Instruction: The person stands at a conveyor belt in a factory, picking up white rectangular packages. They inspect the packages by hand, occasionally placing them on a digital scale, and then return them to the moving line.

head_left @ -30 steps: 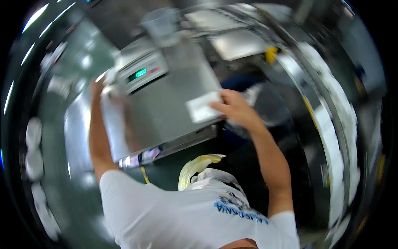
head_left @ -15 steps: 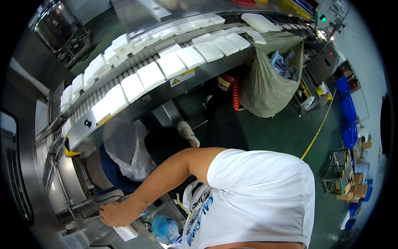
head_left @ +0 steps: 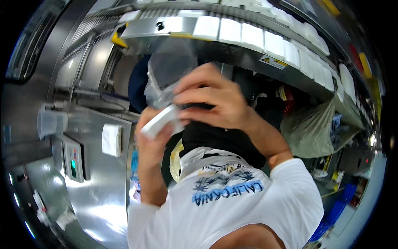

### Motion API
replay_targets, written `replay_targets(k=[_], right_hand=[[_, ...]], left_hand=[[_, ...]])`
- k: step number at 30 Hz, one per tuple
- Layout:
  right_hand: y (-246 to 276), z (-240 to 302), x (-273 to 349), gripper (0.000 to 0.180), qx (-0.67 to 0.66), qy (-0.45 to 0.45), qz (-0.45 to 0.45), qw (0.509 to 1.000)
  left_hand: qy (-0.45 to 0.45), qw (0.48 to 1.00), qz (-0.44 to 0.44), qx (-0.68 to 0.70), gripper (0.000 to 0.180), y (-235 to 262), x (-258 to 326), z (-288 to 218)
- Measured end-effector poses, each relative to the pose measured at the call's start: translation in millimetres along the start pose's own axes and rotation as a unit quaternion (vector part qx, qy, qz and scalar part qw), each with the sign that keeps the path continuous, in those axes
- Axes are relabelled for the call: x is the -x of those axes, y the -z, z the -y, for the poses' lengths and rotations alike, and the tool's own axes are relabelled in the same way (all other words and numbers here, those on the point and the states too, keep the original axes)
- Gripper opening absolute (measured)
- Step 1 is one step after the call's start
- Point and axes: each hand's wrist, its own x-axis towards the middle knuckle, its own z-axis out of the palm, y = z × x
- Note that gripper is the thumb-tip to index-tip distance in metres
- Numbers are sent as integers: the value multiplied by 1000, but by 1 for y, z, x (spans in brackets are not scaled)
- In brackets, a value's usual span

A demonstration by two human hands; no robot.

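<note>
My left hand (head_left: 151, 135) grips a small white folded pad (head_left: 156, 123) in front of my body, its narrow edge facing up. My right hand (head_left: 217, 99) is beside the pad with its fingers spread, blurred by motion. Its lower fingertips come close to the pad's right end; I cannot tell whether they touch. Another white folded pad (head_left: 110, 140) lies on the steel table (head_left: 103, 186) to the left. Just beyond my hands, a clear plastic bag (head_left: 170, 68) lines a dark blue bin (head_left: 137, 83).
On the table stand a scale (head_left: 74, 162) with a lit green display and a translucent plastic tub (head_left: 52, 122). A roller conveyor (head_left: 166, 31) with rows of white pads (head_left: 253, 36) crosses the far side. To the right hangs a large olive sack (head_left: 309, 128).
My view has turned left toward the table. My right hand has risen from beside the white pad on the table to in front of my body. My left hand has come into view holding a pad.
</note>
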Motion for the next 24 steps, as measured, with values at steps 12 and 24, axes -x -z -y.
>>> replay_targets(k=[12,24], right_hand=[[78,37,23,37,171,19,23,985],[45,46,19,37,165,97,35,981]], left_hand=[[24,971,199,134,27,-98,-48,2],[135,937,191,258,74,-65,-22,2]])
